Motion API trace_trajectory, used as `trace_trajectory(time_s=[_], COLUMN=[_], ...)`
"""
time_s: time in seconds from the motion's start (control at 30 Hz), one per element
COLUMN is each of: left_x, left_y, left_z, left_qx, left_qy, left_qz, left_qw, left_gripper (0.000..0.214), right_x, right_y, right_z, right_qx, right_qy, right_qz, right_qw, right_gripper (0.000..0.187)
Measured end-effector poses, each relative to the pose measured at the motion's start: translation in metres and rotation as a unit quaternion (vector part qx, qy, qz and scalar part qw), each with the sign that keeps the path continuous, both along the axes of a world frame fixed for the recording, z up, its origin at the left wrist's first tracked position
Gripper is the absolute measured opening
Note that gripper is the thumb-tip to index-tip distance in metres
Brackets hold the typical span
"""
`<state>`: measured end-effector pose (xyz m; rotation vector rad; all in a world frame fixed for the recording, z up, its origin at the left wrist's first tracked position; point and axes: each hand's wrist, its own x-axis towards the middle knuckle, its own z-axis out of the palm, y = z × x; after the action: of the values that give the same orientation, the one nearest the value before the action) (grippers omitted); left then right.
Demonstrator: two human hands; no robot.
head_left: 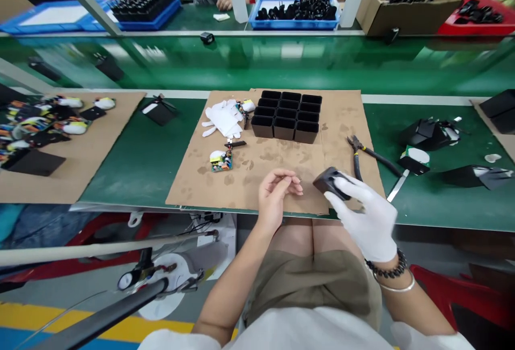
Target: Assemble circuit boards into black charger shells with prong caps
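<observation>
Left hand [279, 189]: bare, at the centre of the frame, fingers loosely curled with the thumb close to the fingertips. Whether anything small is pinched there cannot be told. It is above the lower part of a cardboard sheet [193, 178], which lies on the green table [120, 162].

Right hand [364, 213]: white-gloved, right of centre, closed around a black case [330, 182]. Case is tilted, its far end pointing to the left hand; the two hands are apart.

On the sheet, above the hands in the frame: a block of black open-topped boxes [285, 129], three across and four deep, standing side by side. To its left, a loose white glove [225, 118]; below the glove, a circuit board [221, 162] with a white top part, and near it a small black strip [235, 144].

Pliers [380, 158] lie just beyond the right hand, handles spread, one crossing the sheet's right edge. At the far left of the frame, a pile of circuit boards [38, 124] rests on a second cardboard sheet [80, 170].
</observation>
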<state>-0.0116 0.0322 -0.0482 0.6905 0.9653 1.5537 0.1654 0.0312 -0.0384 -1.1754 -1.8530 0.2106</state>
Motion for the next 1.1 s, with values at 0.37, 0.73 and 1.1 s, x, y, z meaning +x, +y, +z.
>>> trace_trajectory(time_s=[0.37,0.73,1.1], left_x=[0.003,-0.104,-0.110], left_y=[-0.007,-0.026,-0.013], left_z=[-0.003,0.000,-0.016], left_qx=[0.055,0.024,-0.030], left_qy=[0.087,0.536,0.543], left_qz=[0.045,0.297,0.292], left_qw=[0.994,0.790,0.787], left_gripper=[0.018,0.082,0.076], right_x=[0.004,0.002,0.002], right_y=[0.015,0.024,0.096], right_z=[-0.001,0.034,0.031], right_qx=[-0.216,-0.447,-0.366], right_qy=[0.176,0.360,0.241], right_qz=[0.008,0.205,0.156], right_qw=[0.960,0.793,0.885], right_gripper=[0.033,0.041,0.044])
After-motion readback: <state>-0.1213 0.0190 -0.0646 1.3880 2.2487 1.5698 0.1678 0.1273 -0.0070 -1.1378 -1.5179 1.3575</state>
